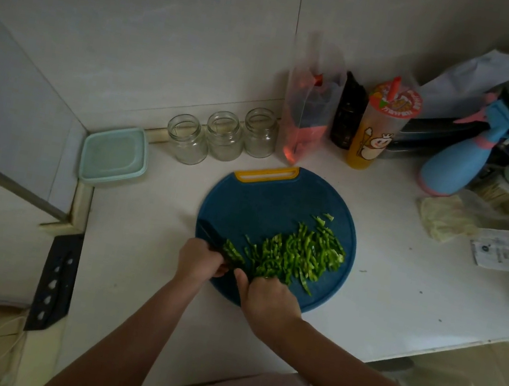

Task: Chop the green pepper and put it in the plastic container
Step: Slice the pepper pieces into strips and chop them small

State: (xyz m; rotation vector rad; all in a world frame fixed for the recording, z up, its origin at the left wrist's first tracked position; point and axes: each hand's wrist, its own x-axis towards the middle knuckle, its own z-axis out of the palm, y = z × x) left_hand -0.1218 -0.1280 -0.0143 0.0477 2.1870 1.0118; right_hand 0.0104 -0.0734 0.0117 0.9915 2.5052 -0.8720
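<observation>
— Pepper status: how much is cut?

— Most of it. Thin green strips [296, 254] lie heaped across the near-right part of the blue cutting board [261, 204]. One short uncut piece [232, 253] remains at the heap's left end, right by the hands.

— And the hands?

— The right hand [269, 296] is closed round the handle of the knife [208, 230], thumb laid forward, knuckles touching the near edge of the heap. The dark blade runs up and to the left, past the left hand [199, 261], with its tip near the board's left edge. The left hand's fingers are curled down at the blade, beside the uncut piece. In this dim light I cannot tell whether they pinch the piece or press on the blade's back.

— Why are they so close together?

— My guess is that the last stub is too short to steady from farther off. With the strips lying to the right, the cutting spot stays free.

— And the container?

— The plastic container [114, 154] sits well apart in the far-left corner of the counter, just left of three glass jars [224, 135]. Its mint lid is still on, so I judge the transfer has not begun. It will need opening, and probably bringing beside the board, before any scooping.
</observation>
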